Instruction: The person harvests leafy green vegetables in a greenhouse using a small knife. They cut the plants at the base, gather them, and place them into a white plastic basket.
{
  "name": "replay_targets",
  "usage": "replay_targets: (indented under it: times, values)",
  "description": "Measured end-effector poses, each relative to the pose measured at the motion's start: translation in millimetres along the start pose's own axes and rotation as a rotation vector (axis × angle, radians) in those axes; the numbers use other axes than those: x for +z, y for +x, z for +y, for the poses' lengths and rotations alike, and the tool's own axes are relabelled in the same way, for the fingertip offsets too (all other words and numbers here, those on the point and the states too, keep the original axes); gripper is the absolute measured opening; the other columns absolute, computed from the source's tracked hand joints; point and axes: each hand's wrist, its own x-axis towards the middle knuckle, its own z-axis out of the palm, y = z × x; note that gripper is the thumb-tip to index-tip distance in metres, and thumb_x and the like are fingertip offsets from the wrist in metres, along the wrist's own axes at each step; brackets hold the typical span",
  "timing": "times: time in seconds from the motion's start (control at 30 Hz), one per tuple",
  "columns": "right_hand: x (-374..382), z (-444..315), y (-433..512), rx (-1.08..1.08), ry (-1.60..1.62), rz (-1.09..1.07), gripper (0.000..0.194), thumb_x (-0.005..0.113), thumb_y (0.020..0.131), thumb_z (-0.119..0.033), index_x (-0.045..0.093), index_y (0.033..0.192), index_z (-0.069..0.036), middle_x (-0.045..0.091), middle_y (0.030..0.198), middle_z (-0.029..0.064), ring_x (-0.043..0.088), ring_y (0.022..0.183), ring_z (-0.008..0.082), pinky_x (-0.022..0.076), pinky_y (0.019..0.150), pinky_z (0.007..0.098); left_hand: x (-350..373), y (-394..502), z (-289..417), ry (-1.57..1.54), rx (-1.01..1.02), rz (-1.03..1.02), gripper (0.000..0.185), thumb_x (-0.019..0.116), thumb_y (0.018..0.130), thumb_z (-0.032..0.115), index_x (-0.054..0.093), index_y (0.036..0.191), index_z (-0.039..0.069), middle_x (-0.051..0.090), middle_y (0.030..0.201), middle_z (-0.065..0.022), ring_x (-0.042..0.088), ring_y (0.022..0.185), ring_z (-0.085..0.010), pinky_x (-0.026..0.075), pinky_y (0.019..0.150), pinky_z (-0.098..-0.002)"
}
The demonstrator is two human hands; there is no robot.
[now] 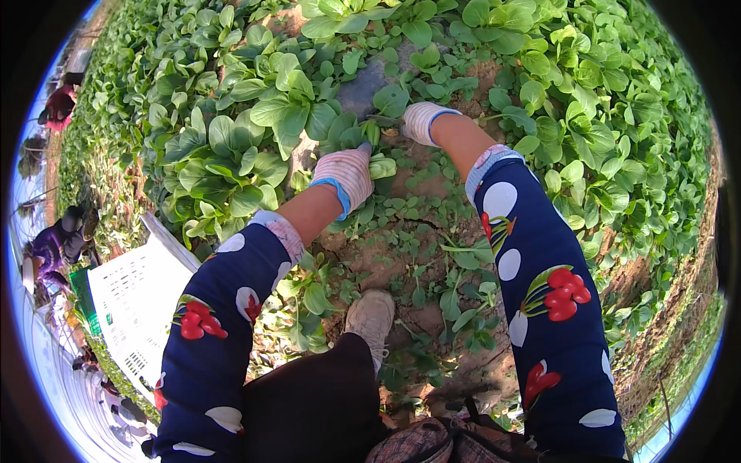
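Near the centre my left hand (346, 173), in a striped knit glove with a blue cuff, is closed around green leafy heads with pale stalks, like bok choy (382, 166); one stalk base sticks out past the fingers. To its upper right is my right hand (427, 122), in a matching glove, closed on what looks like a small knife, whose dark flat blade (382, 120) points left towards the stalks. Its handle is hidden inside the glove. Dark green leaves (391, 99) spread just above the blade. Patterned navy sleeves cover both forearms.
Leafy green plants (231, 150) grow thickly at left and on the right (596, 127). A white plastic crate (139, 301) stands at lower left beside a green crate (85, 298). Farther left a person in purple (52, 249) crouches. My shoe (371, 321) rests on soil among seedlings.
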Motion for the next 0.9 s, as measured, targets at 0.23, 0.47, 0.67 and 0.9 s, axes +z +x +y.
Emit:
replay_targets:
  times: [0.23, 0.47, 0.67, 0.9]
  values:
    - [16, 3, 7, 0.057, -0.073, -0.08, 0.029, 0.053, 0.09, -0.02, 0.071, 0.105, -0.003, 0.069, 0.105, 0.0222, 0.067, 0.097, 0.0383, 0.0533, 0.084, 0.0465, 9, 1, 7, -0.013, 0.013, -0.02, 0.061, 0.072, 0.077, 0.025, 0.052, 0.131, 0.005, 0.069, 0.1, -0.0203, 0.067, 0.092, -0.0375, 0.054, 0.079, -0.044]
    - [51, -6, -103, 0.221, 0.923, 0.417, 0.043, 0.065, 0.091, -0.033, 0.062, 0.123, -0.005, 0.069, 0.099, 0.0113, 0.063, 0.082, 0.0275, 0.05, 0.075, 0.0396, 18, -90, 8, -0.585, 0.231, 0.232, 0.082, 0.079, 0.069, 0.014, 0.043, 0.142, 0.004, 0.067, 0.106, -0.0232, 0.066, 0.097, -0.0369, 0.054, 0.083, -0.0414]
    - [55, -54, -231, 0.183, 1.622, 0.243, 0.05, 0.072, 0.087, -0.039, 0.06, 0.113, 0.002, 0.056, 0.077, 0.0009, 0.049, 0.064, 0.0104, 0.0413, 0.056, 0.0283, -8, -144, 55, -0.474, 0.477, 0.088, 0.084, 0.081, 0.068, 0.014, 0.043, 0.142, 0.004, 0.065, 0.111, -0.0239, 0.066, 0.096, -0.0391, 0.054, 0.081, -0.0395]
    - [91, -51, -295, 0.503, 0.934, 0.816, 0.044, 0.077, 0.081, -0.014, 0.058, 0.119, 0.0, 0.066, 0.08, 0.0044, 0.056, 0.065, 0.0101, 0.0487, 0.061, 0.0247, -5, -176, 97, -1.192, 0.444, 0.153, 0.078, 0.075, 0.074, 0.0, 0.041, 0.145, 0.003, 0.062, 0.125, -0.013, 0.061, 0.111, -0.0188, 0.049, 0.098, -0.034]
